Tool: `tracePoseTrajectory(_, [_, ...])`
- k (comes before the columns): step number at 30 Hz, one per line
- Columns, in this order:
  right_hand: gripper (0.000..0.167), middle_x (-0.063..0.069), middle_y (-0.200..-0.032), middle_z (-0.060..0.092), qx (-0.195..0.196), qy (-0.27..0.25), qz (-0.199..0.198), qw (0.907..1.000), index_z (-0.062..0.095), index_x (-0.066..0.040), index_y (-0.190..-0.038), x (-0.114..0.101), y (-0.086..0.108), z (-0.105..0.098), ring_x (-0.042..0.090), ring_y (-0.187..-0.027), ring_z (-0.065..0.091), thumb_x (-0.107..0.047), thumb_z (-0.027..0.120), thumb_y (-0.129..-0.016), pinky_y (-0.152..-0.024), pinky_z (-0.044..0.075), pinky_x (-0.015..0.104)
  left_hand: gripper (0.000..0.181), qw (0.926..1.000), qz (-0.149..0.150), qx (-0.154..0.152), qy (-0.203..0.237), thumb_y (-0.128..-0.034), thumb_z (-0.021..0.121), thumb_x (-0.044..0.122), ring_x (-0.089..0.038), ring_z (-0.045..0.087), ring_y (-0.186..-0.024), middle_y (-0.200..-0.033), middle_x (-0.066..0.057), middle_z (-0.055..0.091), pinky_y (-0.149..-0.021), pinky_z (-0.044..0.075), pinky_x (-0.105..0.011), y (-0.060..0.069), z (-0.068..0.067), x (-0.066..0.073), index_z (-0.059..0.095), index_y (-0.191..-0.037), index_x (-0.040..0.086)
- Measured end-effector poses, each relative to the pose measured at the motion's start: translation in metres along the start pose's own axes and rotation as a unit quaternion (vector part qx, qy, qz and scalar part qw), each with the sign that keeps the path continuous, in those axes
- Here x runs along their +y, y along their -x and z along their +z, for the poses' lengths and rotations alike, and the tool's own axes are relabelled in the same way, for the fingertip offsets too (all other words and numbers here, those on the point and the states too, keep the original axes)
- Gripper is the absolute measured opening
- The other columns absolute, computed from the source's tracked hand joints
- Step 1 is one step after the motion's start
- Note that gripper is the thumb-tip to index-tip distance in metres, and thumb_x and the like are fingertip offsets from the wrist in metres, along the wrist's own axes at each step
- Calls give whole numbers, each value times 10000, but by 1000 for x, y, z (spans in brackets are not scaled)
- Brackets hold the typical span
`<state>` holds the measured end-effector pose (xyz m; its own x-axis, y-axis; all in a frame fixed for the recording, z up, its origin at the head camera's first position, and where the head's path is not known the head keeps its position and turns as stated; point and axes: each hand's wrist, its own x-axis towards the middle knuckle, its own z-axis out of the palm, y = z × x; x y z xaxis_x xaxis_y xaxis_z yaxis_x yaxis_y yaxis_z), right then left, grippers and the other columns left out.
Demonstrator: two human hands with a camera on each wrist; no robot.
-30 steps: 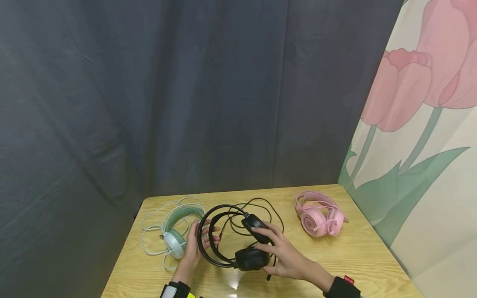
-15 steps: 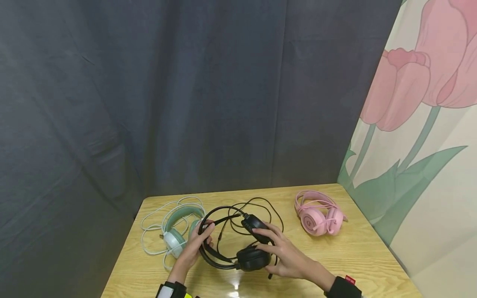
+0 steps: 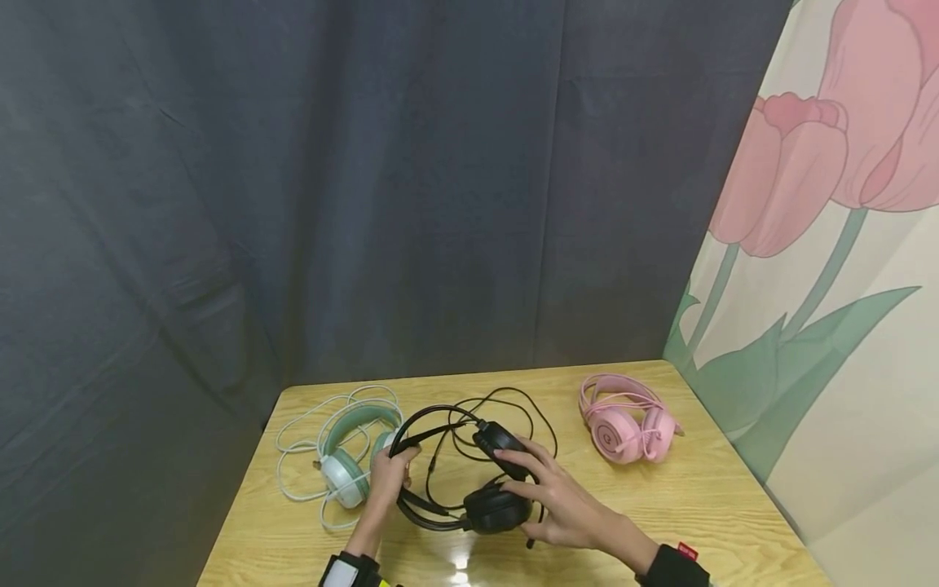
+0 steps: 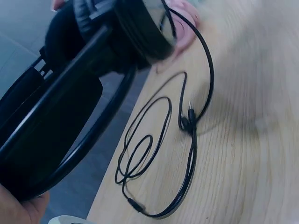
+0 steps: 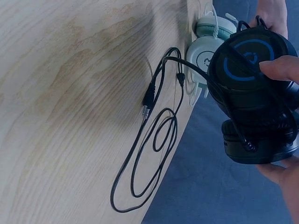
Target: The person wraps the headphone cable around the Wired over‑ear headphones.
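Note:
A black over-ear headset (image 3: 497, 511) is held up between both hands above the table. My left hand (image 3: 389, 477) grips its headband at the left, the thumb over the band; in the left wrist view only part of that hand (image 4: 21, 210) shows. At the other end my right hand (image 3: 563, 505) holds the two ear cups, with the thumb on the lower one and fingers on the upper. The right wrist view has the thumb against the round outer face of an ear cup (image 5: 247, 60). A thin microphone boom hangs by the cups.
The headset's black cable (image 3: 550, 428) lies in loose loops on the wooden table (image 3: 623, 538). Left of it sits a green-and-white headset (image 3: 345, 477) with a loose white cord. A pink headset (image 3: 616, 436), its cord wrapped round it, lies at the right back. A dark curtain (image 3: 440, 204) hangs behind.
My left hand has gone from lying beside and behind the headband with spread fingers to gripping it. The right hand and the headset have hardly moved.

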<state>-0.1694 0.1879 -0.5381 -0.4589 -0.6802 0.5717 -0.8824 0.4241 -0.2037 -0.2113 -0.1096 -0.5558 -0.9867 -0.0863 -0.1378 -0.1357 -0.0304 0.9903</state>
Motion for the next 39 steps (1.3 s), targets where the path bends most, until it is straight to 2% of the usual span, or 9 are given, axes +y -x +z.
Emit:
tracePoseTrajectory(4, [543,88,-1526,371,-84,-22,46,10000,701,-173,-1142,0,0,-1,488,-1368,310,-189,863,-624,-842,528,574,204,9963,-159,-326,785,-936,584,125,-47,261,-443,-562,67,280,-448,299,-167,2,-2,1,493,-761,72])
tracePoseTrajectory(11, [762,184,-1550,297,-14,147,105,9998,619,-178,-1311,0,-1,1,437,-1396,292,-212,899,-603,-886,506,583,298,9808,19,-892,1736,-964,522,94,-3,240,-388,-534,91,235,-392,242,-141,2,-8,6,397,-694,106])
tracePoseTrajectory(17, [886,201,-1582,203,81,-521,795,9954,327,-82,-1519,4,4,-8,308,-1427,291,-394,785,-828,-988,459,513,258,9650,-30,-1066,2395,-985,472,82,-1,248,-400,-541,94,264,-372,260,-120,2,-15,6,506,-730,86])
tracePoseTrajectory(21, [520,170,-1504,354,962,-1179,1279,9800,339,-12,-1476,17,11,-11,294,-1319,436,-101,542,-1005,-999,461,384,292,9532,58,-1209,2770,-1009,409,78,-11,228,-428,-558,98,270,-376,251,-108,0,-21,6,533,-744,92])
tracePoseTrajectory(25, [453,190,-1321,525,1592,-1306,1575,9658,493,49,-1330,31,21,-4,314,-1149,548,179,527,-897,-892,523,345,306,9440,125,-1358,3006,-1015,382,82,-9,215,-436,-571,99,259,-383,230,-110,-1,-25,7,543,-756,102])
tracePoseTrajectory(27, [466,203,-1270,557,1395,-1290,1667,9675,535,43,-1289,34,30,3,322,-1125,557,170,616,-848,-850,538,385,301,9391,91,-1472,3103,-1020,377,85,-13,209,-436,-577,90,247,-381,229,-116,0,-25,8,542,-768,99])
tracePoseTrajectory(30, [540,135,-1303,568,489,-1466,1896,9696,545,-72,-1340,30,40,15,289,-1182,542,25,721,-839,-896,519,446,290,9332,81,-1638,3198,-1025,379,89,-26,197,-441,-590,70,214,-377,244,-120,2,-25,10,543,-786,93])
tracePoseTrajectory(34, [585,53,-1405,525,-711,-2132,1961,9545,490,-192,-1431,20,44,34,237,-1292,485,-156,721,-894,-1006,450,467,272,9259,169,-1809,3311,-1026,387,87,-43,172,-457,-606,57,195,-372,271,-111,3,-21,13,530,-795,92])
tracePoseTrajectory(39, [223,113,-1111,655,-1091,-2830,1560,9400,608,-44,-1210,12,46,55,157,-1051,622,-56,535,-999,-843,531,305,278,9267,249,-1825,3276,-1023,384,80,-47,159,-459,-586,70,218,-369,263,-109,3,-18,15,522,-782,90])
